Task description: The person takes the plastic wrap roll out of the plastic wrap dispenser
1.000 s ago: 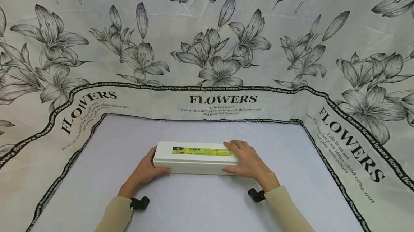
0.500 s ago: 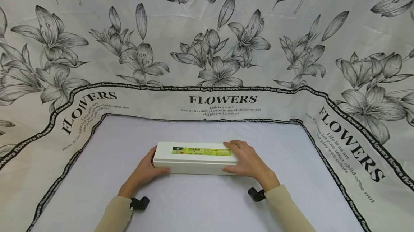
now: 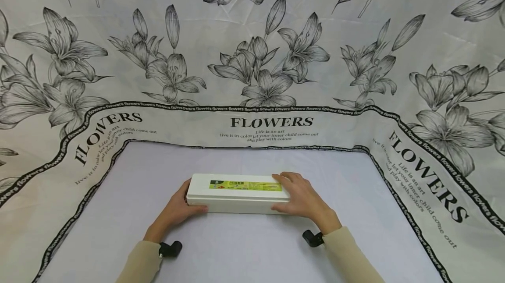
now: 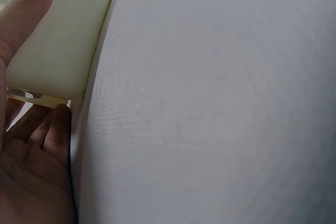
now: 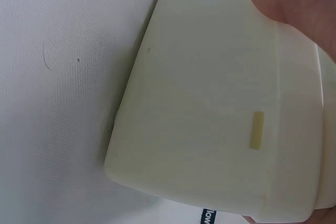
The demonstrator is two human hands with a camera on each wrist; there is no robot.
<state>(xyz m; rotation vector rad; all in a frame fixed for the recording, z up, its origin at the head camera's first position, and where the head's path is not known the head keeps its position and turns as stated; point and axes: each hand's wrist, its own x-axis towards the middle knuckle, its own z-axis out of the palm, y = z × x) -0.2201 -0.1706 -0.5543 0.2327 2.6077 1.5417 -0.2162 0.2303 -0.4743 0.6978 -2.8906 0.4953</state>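
A long white plastic box [image 3: 240, 206] with a lid rests on the white cloth, its length running left to right. On the lid is a yellow-green label [image 3: 244, 185] with small print. My left hand [image 3: 175, 207] grips the box's left end, thumb [image 4: 29, 14] along the front face and fingers round the end. At the other end my right hand [image 3: 303, 196] holds it, with the thumb [image 5: 286, 1] on the front and the fingers over the lid's right part. A small tan strip [image 5: 256, 130] marks the box's side in the right wrist view. What is inside is hidden.
White cloth [image 3: 236, 248] covers the table around the box. A floral curtain [image 3: 272, 126] with printed lettering borders it at the back and both sides. Black wrist cameras [image 3: 170, 248] sit on both wrists, below beige sleeves [image 3: 140, 263].
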